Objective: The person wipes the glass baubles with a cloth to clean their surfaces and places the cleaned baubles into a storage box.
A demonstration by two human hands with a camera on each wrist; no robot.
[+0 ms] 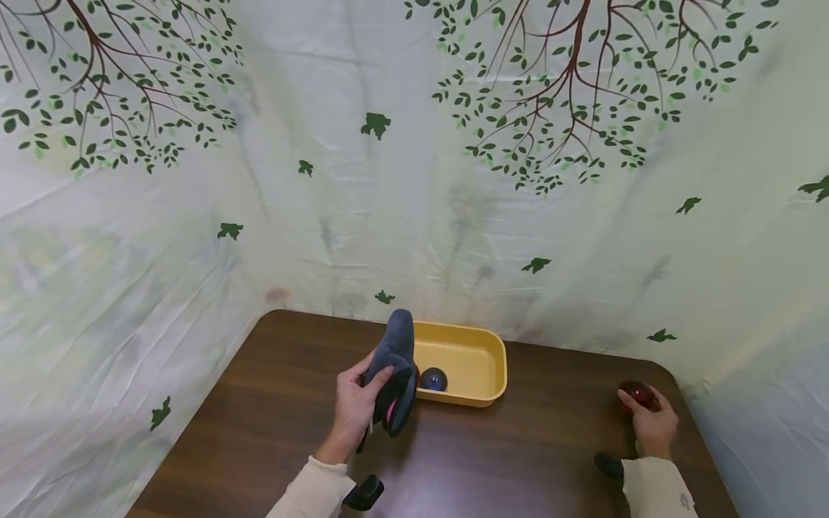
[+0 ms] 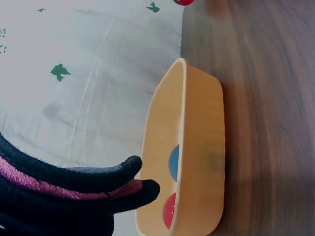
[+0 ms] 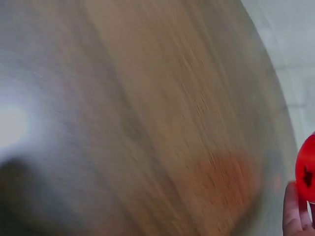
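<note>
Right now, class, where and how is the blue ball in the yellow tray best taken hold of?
Probably by its upper sides, from above: the blue ball is round and sits inside the yellow tray, whose walls would hinder a sideways approach, with a red ball beside it.

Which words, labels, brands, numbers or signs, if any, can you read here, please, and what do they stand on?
No text can be read in these views.
Right sleeve: small mark, too small to read.
Red ball: dark mark, no legible letters.
</note>
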